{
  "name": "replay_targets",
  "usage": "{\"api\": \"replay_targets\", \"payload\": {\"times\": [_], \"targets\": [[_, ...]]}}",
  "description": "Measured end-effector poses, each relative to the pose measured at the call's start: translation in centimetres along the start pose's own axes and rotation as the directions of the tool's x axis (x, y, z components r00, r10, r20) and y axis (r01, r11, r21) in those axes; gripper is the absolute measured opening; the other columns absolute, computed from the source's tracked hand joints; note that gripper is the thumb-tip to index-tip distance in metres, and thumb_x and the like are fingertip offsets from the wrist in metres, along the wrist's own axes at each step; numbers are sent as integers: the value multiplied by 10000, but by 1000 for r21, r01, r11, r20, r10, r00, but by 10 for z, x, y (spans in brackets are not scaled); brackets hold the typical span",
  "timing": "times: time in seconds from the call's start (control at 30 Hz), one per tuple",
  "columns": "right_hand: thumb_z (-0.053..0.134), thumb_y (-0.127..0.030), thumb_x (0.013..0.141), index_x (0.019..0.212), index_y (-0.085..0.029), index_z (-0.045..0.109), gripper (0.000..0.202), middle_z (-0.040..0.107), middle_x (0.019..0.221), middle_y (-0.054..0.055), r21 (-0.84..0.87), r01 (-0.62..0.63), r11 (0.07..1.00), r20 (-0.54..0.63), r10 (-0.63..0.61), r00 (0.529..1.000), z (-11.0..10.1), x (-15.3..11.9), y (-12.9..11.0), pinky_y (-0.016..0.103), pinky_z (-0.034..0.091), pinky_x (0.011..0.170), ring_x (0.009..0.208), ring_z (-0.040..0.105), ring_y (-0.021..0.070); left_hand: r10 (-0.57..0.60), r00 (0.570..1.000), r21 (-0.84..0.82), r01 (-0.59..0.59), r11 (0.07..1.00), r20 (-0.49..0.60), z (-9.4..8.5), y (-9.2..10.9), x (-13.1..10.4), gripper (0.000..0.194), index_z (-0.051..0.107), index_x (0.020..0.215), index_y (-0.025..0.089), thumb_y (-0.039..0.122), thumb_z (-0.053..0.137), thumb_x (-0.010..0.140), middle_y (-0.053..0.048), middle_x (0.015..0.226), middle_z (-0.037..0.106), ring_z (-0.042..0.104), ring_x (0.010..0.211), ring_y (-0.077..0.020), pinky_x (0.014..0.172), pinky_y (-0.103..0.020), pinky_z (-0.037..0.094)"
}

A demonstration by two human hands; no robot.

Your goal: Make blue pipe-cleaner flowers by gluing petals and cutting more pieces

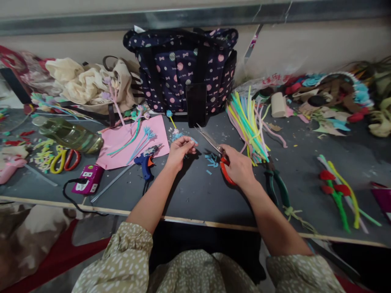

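My right hand (240, 167) is closed around the red handles of a pair of scissors (210, 140). Their metal blades stand slightly apart and point up and left, toward the phone. Left of the blades, the fingertips of my left hand (181, 151) are pinched on a short blue pipe cleaner piece (194, 141); most of it is hidden by the fingers. Between my hands, several short blue cut pieces (211, 160) lie on the dark table. Just behind my left hand is a fluffy blue bunch (176, 136), partly covered.
A black phone (196, 105) leans on a patterned bag (186, 69). Pipe cleaners (249, 130) and green-handled pliers (276, 185) lie to the right. At left are a blue glue gun (146, 166), pink sheet (117, 156), purple power strip (88, 179) and bottle (69, 134).
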State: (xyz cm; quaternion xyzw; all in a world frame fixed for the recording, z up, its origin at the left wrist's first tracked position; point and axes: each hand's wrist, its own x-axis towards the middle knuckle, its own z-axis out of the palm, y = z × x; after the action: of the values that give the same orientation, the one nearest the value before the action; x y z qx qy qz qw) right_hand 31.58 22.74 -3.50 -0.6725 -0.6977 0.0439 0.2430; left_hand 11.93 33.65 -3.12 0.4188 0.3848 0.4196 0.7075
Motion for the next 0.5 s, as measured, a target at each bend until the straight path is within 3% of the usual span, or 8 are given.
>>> {"api": "replay_targets", "payload": {"times": [0.5], "targets": [[517,-193,801,1137,-230,596,347,706,1013,44,-113,-29,993,20,32,999,8,0,1,252,369,610,891,636,201,37,999,-51,-37,998,5,1,2,-1,296,607,766,165,312,822,625,6,711,671,572,543,-69,563,-203,503]]}}
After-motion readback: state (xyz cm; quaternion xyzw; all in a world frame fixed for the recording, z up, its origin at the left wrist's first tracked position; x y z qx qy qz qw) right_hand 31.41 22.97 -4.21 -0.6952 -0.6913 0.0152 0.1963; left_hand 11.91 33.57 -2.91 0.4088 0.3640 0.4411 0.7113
